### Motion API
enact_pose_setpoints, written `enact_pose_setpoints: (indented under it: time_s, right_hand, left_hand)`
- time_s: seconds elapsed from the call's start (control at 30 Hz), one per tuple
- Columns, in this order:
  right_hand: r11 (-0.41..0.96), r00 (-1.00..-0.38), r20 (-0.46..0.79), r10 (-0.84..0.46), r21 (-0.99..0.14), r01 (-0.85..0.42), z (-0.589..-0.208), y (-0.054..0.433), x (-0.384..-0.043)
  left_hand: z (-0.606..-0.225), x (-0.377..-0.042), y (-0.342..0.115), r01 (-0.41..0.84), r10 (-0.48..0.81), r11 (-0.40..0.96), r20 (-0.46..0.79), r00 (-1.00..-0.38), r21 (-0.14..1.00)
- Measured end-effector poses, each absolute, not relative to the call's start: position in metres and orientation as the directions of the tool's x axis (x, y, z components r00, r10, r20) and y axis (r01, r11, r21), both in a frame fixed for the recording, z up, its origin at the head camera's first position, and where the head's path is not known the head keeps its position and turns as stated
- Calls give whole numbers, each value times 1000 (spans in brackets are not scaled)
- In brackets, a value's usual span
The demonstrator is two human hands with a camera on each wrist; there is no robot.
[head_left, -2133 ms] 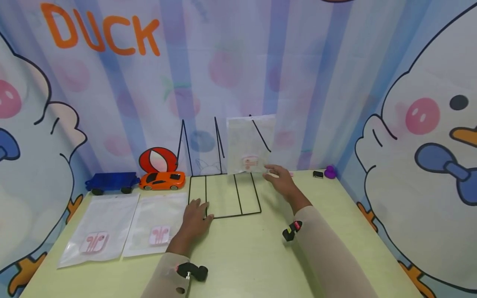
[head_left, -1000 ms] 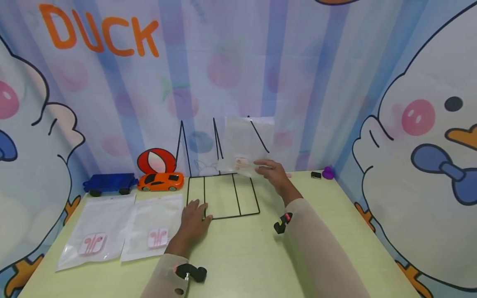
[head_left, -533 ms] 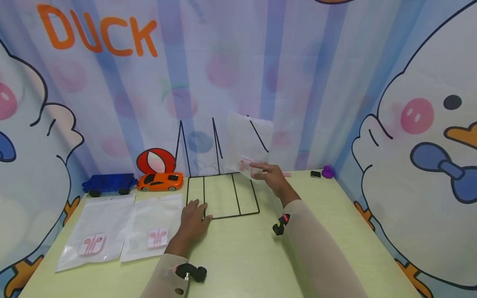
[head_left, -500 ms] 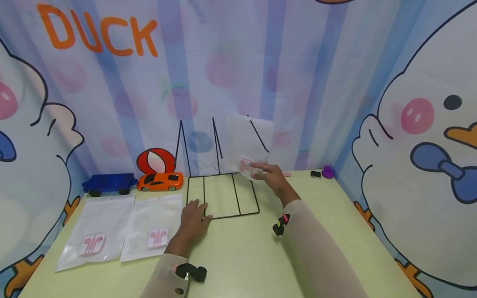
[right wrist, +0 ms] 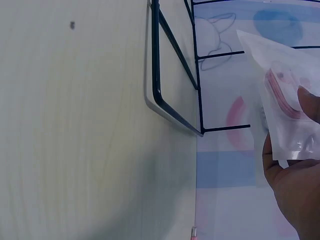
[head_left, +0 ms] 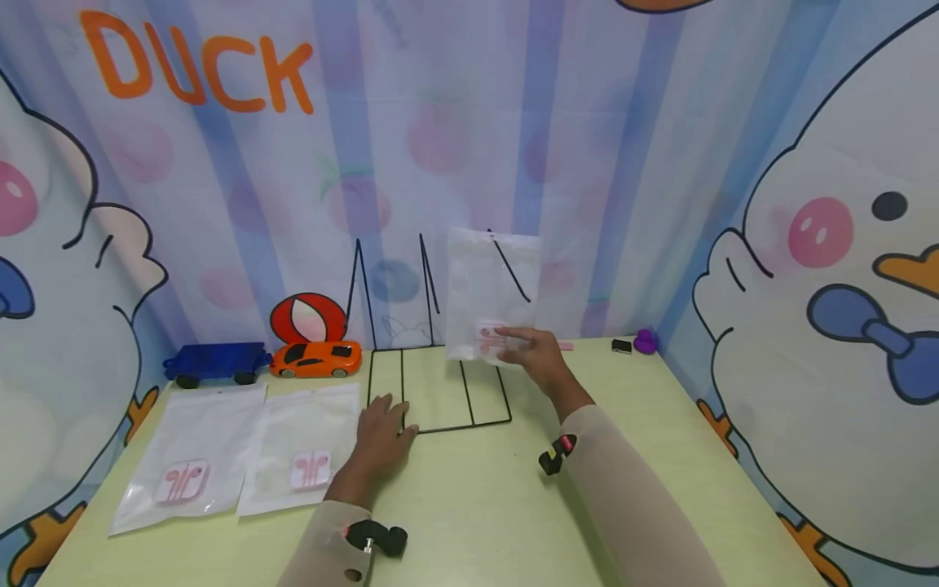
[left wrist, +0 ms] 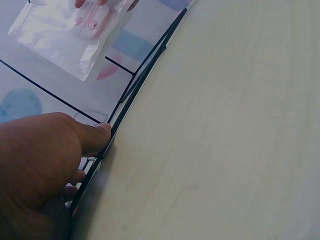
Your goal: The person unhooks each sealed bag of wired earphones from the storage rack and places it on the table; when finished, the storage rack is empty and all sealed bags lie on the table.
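Observation:
A white zip bag [head_left: 469,277] with pink earphones in a small case [head_left: 488,336] hangs at the right prong of a black wire display rack [head_left: 473,403]. My right hand [head_left: 541,357] holds its lower right part. The right wrist view shows the thumb [right wrist: 309,102] over the case and fingers behind the bag. My left hand [head_left: 385,436] rests on the rack's front left base, fingers spread. In the left wrist view its thumb [left wrist: 95,137] touches the wire. Two similar bags, the outer bag [head_left: 205,424] and the inner bag [head_left: 293,416], lie flat to the left.
Along the back left stand a blue toy trailer [head_left: 218,361], an orange toy car [head_left: 317,359] and a red and white ball [head_left: 308,316]. At the back right are a small black object [head_left: 621,346] and a purple object [head_left: 645,341]. A printed curtain [head_left: 469,122] closes the back.
My right hand has shifted left from the bag's edge onto its lower part and taken hold. The bag swung and tilted, and now hangs nearly straight. My left hand stays on the rack.

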State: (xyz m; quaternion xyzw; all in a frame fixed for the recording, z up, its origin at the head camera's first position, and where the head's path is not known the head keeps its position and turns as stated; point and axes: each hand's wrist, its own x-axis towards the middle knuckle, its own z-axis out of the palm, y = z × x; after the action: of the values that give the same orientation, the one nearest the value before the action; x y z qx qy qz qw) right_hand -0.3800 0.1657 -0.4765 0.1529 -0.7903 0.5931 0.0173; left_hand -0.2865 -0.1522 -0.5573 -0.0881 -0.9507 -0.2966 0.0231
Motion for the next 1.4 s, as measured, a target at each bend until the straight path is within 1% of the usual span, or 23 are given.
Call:
enact_pose_setpoints:
  time_s: [0.13, 0.23, 0.43, 0.63, 0.77, 0.9, 1.0, 1.27, 1.4]
  right_hand:
    - [251, -951, 234, -203, -926, -281, -475, 166, -374]
    - [254, -954, 230, -194, -927, -276, -476, 167, -370]
    - [254, -949, 241, -205, -923, -289, -479, 173, -360]
    - [299, -956, 238, -174, -912, -282, -485, 183, -350]
    - [309, -951, 251, -181, -904, -297, -486, 188, -343]
    - [275, -946, 261, -190, -911, -307, -485, 192, -333]
    - [250, -952, 242, -188, -925, -285, -484, 195, -326]
    - [208, -957, 211, -201, -945, -252, -484, 197, -313]
    - [175, -955, 209, -210, -953, -247, -482, 198, -306]
  left_hand:
    - [-556, -287, -152, 191, 159, 807, 105, -982, 559]
    - [-556, -287, -152, 191, 161, 811, 104, -981, 553]
    - [-555, -285, -150, 176, 158, 813, 81, -984, 555]
    - [-554, -284, -150, 176, 162, 812, 75, -984, 556]
    - [-555, -285, -151, 179, 162, 814, 80, -984, 552]
    - [-555, -286, -152, 195, 173, 814, 92, -981, 547]
    - [-555, -286, -152, 203, 178, 815, 98, -979, 543]
    - [-554, -286, -152, 168, 165, 813, 57, -985, 558]
    - [-555, -284, -151, 166, 161, 808, 60, -985, 565]
